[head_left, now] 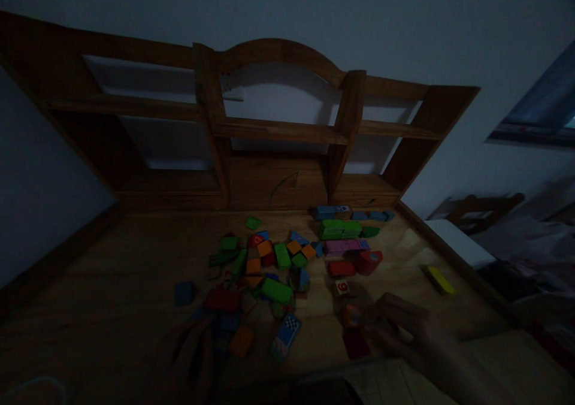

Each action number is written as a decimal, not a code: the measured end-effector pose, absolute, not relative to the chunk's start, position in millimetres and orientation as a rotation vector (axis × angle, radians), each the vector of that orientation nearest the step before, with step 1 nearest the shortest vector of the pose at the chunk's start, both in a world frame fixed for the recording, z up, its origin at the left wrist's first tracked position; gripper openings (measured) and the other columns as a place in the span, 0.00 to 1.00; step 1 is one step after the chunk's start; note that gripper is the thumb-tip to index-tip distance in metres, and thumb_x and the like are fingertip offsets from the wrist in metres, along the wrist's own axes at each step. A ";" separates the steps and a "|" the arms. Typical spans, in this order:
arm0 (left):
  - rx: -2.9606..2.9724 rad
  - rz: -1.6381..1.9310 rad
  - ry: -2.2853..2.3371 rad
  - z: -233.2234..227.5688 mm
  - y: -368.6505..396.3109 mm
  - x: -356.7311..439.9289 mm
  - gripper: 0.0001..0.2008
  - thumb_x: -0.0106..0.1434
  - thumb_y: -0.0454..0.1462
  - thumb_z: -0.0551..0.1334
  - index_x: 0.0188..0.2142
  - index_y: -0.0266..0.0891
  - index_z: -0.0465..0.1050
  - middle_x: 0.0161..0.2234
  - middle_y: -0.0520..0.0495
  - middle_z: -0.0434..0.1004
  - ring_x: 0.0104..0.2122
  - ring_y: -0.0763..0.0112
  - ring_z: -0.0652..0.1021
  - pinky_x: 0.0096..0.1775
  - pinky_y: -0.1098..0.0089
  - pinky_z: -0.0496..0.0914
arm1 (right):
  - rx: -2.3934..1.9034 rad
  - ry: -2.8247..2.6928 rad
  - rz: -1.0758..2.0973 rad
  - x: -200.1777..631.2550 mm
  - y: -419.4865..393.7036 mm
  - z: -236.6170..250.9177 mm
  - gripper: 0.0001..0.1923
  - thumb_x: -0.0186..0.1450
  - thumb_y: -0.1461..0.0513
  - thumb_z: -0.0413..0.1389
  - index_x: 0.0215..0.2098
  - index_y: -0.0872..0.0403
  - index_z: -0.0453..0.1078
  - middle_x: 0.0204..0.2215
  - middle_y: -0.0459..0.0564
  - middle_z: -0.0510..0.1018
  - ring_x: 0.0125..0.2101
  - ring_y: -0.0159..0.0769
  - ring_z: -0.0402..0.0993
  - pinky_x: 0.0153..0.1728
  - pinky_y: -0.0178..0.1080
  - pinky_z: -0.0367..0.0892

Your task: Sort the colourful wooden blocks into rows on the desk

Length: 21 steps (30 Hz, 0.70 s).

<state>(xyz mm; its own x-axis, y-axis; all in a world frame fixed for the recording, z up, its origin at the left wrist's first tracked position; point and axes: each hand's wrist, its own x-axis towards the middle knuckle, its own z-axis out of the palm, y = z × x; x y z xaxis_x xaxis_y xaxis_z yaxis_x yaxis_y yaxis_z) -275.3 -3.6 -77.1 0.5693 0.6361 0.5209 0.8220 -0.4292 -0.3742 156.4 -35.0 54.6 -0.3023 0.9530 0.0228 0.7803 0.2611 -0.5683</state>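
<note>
Dimly lit; wooden desk with hutch shelves at 12 o'clock. Right hand at 4 o'clock, fingers curled toward a small orange-red block at fingertips; whether pinched on it or merely touching cannot be told in this light. Dark red block just below, numbered block just above. Left hand at 7 o'clock, low, blurred; open or closed cannot be told. Loose heap of coloured blocks at centre, unsorted. Sorted so far, by judgement: blue row, green row, pink row, red pair at 1 o'clock. Yellow block apart at 3 o'clock. Most of the heap left to sort
</note>
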 end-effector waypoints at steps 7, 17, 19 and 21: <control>-2.301 -0.690 -1.187 -58.7 -12.9 -267.4 0.17 0.59 0.38 0.64 0.48 0.42 0.73 0.53 0.36 0.74 0.52 0.43 0.73 0.50 0.46 0.69 | -1.427 -2.268 0.641 134.7 -46.1 49.3 0.11 0.72 0.61 0.56 0.51 0.45 0.75 0.41 0.48 0.81 0.40 0.34 0.81 0.39 0.31 0.75; -2.403 -0.794 -1.361 -41.8 -10.5 -236.6 0.17 0.65 0.44 0.63 0.52 0.48 0.73 0.45 0.48 0.81 0.44 0.62 0.79 0.45 0.64 0.72 | -1.363 -2.217 0.527 129.0 -53.0 39.2 0.08 0.72 0.64 0.55 0.45 0.48 0.76 0.38 0.47 0.83 0.37 0.33 0.83 0.38 0.29 0.77; -2.436 -0.873 -1.430 -36.3 -12.4 -231.9 0.17 0.65 0.45 0.62 0.53 0.48 0.73 0.46 0.47 0.80 0.45 0.62 0.79 0.46 0.64 0.73 | -1.361 -2.204 0.469 124.5 -57.4 40.3 0.09 0.72 0.63 0.56 0.46 0.48 0.76 0.39 0.47 0.84 0.37 0.34 0.84 0.39 0.29 0.78; -2.476 -1.009 -1.511 -27.7 -17.2 -223.0 0.18 0.65 0.46 0.63 0.54 0.48 0.73 0.46 0.47 0.80 0.46 0.62 0.79 0.46 0.64 0.75 | -1.369 -2.156 0.366 118.8 -64.1 40.9 0.11 0.71 0.61 0.58 0.50 0.47 0.76 0.42 0.49 0.84 0.41 0.37 0.84 0.42 0.31 0.79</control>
<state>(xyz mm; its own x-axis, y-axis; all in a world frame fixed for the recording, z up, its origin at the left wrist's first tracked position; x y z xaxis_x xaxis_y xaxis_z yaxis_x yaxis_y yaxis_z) -223.0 -17.2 -27.7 0.3008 0.7694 0.5635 0.8156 -0.5138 0.2661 118.8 -64.1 40.9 -0.3267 0.8943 0.3059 0.7434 0.4430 -0.5011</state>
